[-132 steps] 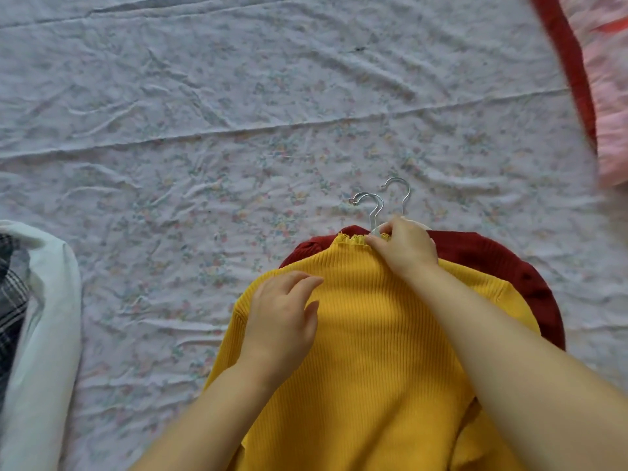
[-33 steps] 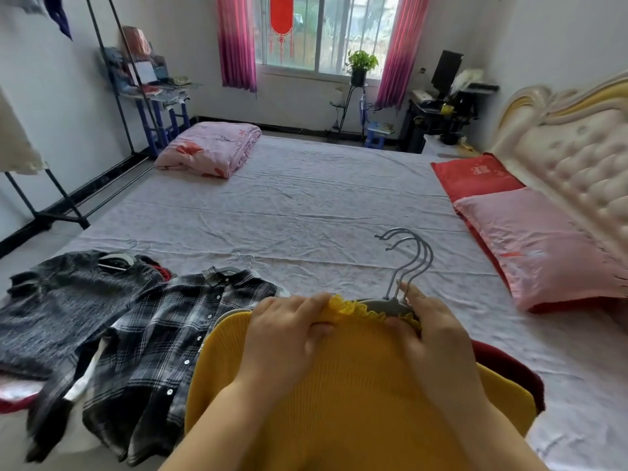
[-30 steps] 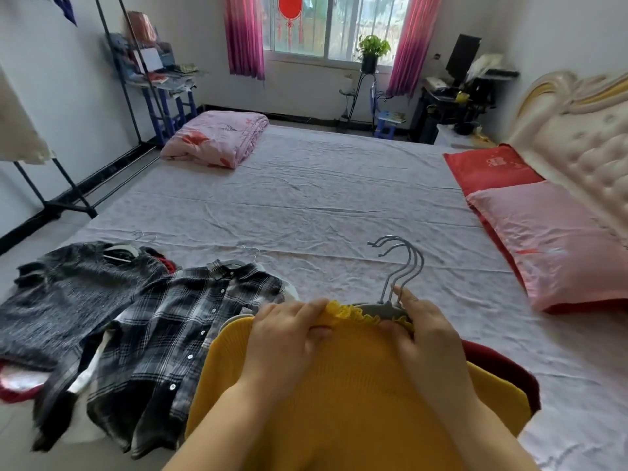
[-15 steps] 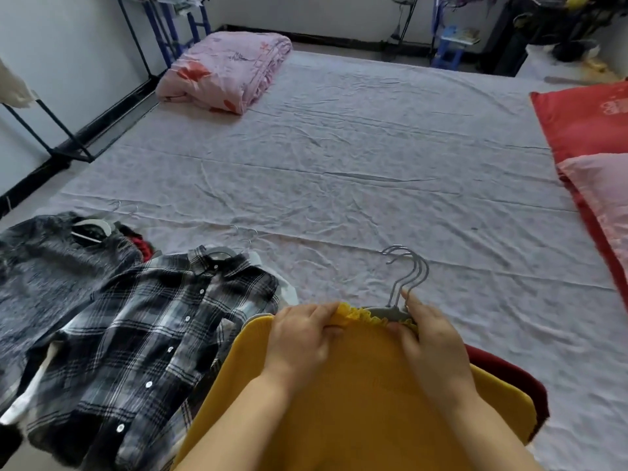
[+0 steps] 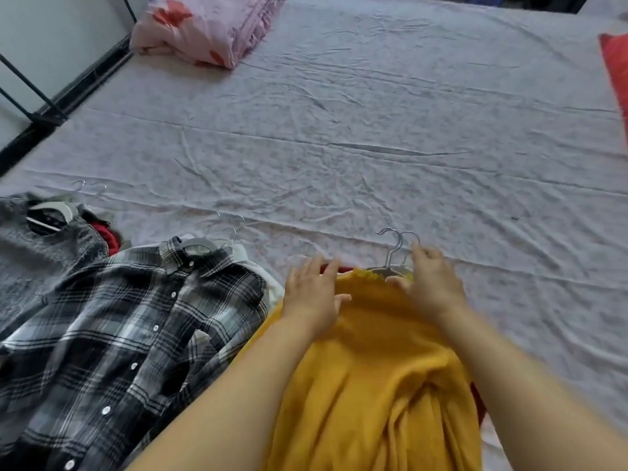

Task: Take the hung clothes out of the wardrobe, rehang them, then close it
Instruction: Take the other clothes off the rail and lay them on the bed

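Fingers (image 5: 423,256) of the right hand (image 5: 431,287) are curled down over the neck of a yellow sweater (image 5: 373,375), with the thumb tucked at the frilled collar just below the metal hanger hooks (image 5: 396,244); whether the hanger itself is pinched cannot be told. The left hand (image 5: 312,297) is laid flat on the sweater's left shoulder, its fingers spread and only loosely bent, and nothing is seen to be clasped in it. The yellow sweater is spread on the near edge of the bed, collar pointing away from the person, and both forearms are stretched over it. A dark red garment (image 5: 343,267) is seen beneath it, a thin strip showing past the left fingertips and another patch at the sweater's right side. Two silver hooks stick out past the collar onto the wrinkled floral bedsheet (image 5: 373,147).

Just beside the sweater on the left, a black-and-white plaid shirt (image 5: 119,334) is laid on its own hanger, with a white garment under its collar. Further left a grey knitted top (image 5: 37,260) is spread, a hanger visible at its neck. Well apart, at the far left corner of the bed, a folded pink quilt (image 5: 204,25) is placed. A red pillow (image 5: 615,73) is cut off by the right edge. A black metal rack frame (image 5: 32,93) is seen on the floor at the left.
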